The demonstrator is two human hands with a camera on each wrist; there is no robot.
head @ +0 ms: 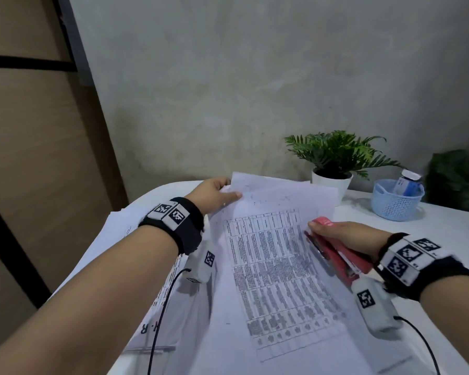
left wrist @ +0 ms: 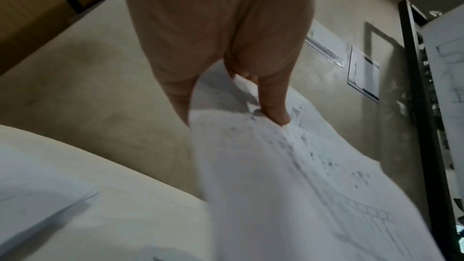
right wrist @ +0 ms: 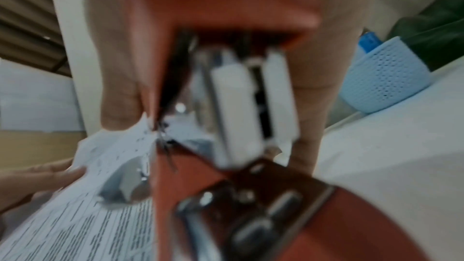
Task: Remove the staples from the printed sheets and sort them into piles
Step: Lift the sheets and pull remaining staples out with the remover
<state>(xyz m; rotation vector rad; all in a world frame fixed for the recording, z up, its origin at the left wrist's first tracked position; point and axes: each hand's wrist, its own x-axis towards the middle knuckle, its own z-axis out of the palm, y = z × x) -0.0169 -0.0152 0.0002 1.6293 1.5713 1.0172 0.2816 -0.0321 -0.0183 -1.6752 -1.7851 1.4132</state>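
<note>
A set of printed sheets [head: 276,266] with a dense table lies tilted over the white table [head: 444,239]. My left hand [head: 214,193] pinches the far left corner of the sheets [left wrist: 276,156], thumb on top and fingers underneath. My right hand [head: 344,236] grips a red stapler [head: 336,253] held over the right edge of the sheets. In the right wrist view the stapler [right wrist: 226,106] fills the frame, blurred, its metal parts toward the paper [right wrist: 88,205]. No staple shows clearly.
More printed sheets [head: 136,239] lie under my left forearm at the table's left edge. A potted fern [head: 333,158] and a light-blue basket [head: 395,201] with a small bottle stand at the back right against the grey wall.
</note>
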